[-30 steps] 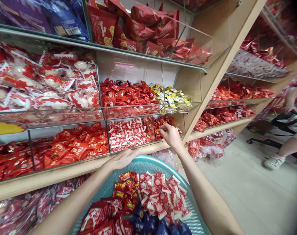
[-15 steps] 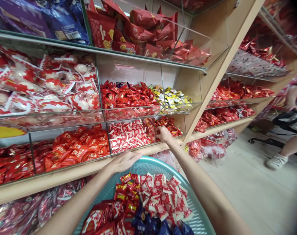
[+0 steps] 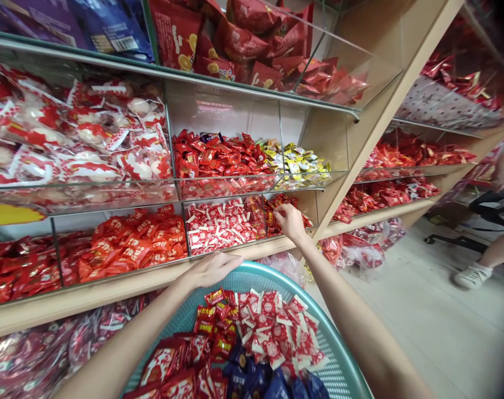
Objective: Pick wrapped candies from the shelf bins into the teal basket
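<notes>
My left hand (image 3: 217, 268) lies over the far rim of a teal plastic basket (image 3: 272, 272), fingers together and gripping the edge. Inside the basket are red-and-white wrapped candies (image 3: 272, 327), red packets with yellow lettering (image 3: 218, 321), larger red packets (image 3: 168, 363) and dark blue wrapped candies (image 3: 260, 379). My right hand (image 3: 291, 221) is at the low corner bin, its fingers curled in front of small red wrapped candies (image 3: 276, 203). Whatever is between those fingertips is hidden. Beside that bin is another of red-and-white candies (image 3: 218, 227).
Clear dividers split the wooden shelf (image 3: 143, 284) into bins. Orange-red packets (image 3: 139, 241) fill a bin on the left; yellow-and-white candies (image 3: 304, 163) lie one level up. A slanting wooden upright (image 3: 380, 116) stands right. Bagged goods (image 3: 355, 246) sit beneath. Another person's shoe (image 3: 472, 276) is on the floor.
My right hand has shifted slightly right and up, its back now more raised and its fingers curled downward. My left hand stays on the basket rim. The view has moved a little.
</notes>
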